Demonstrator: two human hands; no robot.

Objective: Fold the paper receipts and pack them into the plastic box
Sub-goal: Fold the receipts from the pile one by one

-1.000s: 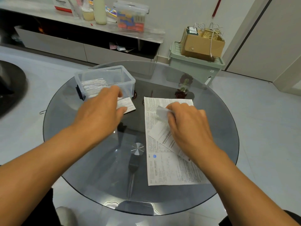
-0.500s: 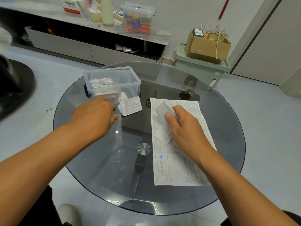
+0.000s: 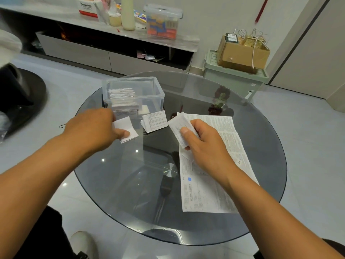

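The left hand pinches a small blank white folded paper slip between thumb and fingers, just in front of the near wall of the clear rectangular plastic box. The right hand grips a folded white printed receipt with the thumb pressed on top; the receipt's long axis runs from upper left to lower right, its free end pointing toward the box. Below the right hand, a large unfolded white printed sheet lies flat on the round smoked-glass surface, its long axis running away from the person and its far end tilted slightly right. Between the two hands, a small stack of folded printed receipts rests on the surface, just beside the box's right front corner. The box stands open at the far left of the surface and holds upright packs of folded receipts along its left side. Beyond the surface, a pale green storage bin carries a brown cardboard carton, and a long low grey cabinet stands against the wall.
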